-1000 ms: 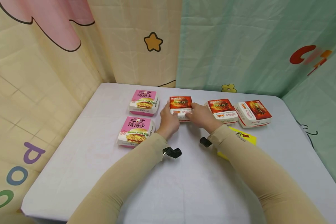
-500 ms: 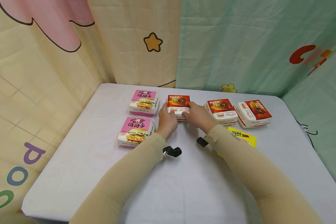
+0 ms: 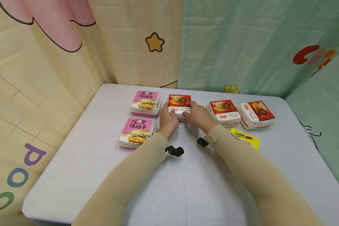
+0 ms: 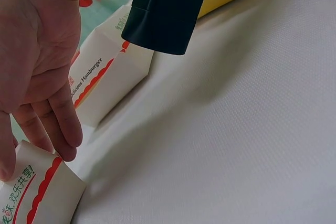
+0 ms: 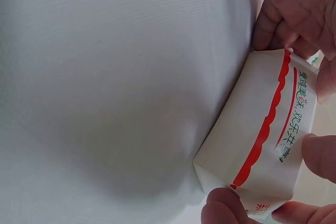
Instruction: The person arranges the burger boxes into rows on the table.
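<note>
In the head view, a red-and-white hamburger box sits near the back of the table. My left hand holds its left side, with the thumb at the front. My right hand grips the opposite side in the same way. The right wrist view shows the box's white front with a red scalloped stripe, and fingertips at both ends. Its lower edge appears to touch the cloth. In the left wrist view, only one end of the box shows, under the right hand's fingers.
Two pink-and-white burger boxes stand at the left, one behind the other. Right of my hands are another red-and-white box and a turned one. A yellow printed item lies partly under my right sleeve. Curtains edge the white table.
Both hands have moved the held burger box slightly left and toward the back, closer to the rear pink box. The other boxes have stayed in place.
</note>
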`<state>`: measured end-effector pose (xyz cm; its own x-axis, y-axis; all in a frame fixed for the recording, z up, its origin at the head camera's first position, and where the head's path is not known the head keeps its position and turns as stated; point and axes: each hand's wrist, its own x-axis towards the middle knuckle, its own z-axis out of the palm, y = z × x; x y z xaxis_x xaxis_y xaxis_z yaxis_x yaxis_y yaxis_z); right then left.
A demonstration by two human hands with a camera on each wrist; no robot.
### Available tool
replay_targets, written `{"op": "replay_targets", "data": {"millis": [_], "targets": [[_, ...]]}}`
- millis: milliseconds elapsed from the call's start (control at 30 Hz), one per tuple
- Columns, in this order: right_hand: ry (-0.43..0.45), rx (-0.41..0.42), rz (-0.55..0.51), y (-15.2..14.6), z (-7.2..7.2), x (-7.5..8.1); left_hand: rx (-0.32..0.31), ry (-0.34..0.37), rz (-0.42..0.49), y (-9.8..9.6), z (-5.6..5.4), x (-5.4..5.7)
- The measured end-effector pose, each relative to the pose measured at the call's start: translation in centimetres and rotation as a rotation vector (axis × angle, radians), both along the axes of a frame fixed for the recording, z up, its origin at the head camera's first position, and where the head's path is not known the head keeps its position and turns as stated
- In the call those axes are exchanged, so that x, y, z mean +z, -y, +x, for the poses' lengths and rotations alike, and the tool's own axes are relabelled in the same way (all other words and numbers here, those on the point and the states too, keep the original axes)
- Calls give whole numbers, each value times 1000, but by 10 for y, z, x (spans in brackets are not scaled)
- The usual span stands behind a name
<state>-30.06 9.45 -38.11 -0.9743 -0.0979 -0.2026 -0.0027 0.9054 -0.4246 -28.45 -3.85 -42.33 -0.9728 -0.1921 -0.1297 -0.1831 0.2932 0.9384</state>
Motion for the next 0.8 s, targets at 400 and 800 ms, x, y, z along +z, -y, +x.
{"op": "replay_targets", "data": {"millis": [400, 800], "targets": [[31, -14, -27, 0, 1, 3, -6, 9, 26, 2, 0, -1], [51, -13, -37, -2, -1, 1, -7, -13, 26, 2, 1, -1]]}}
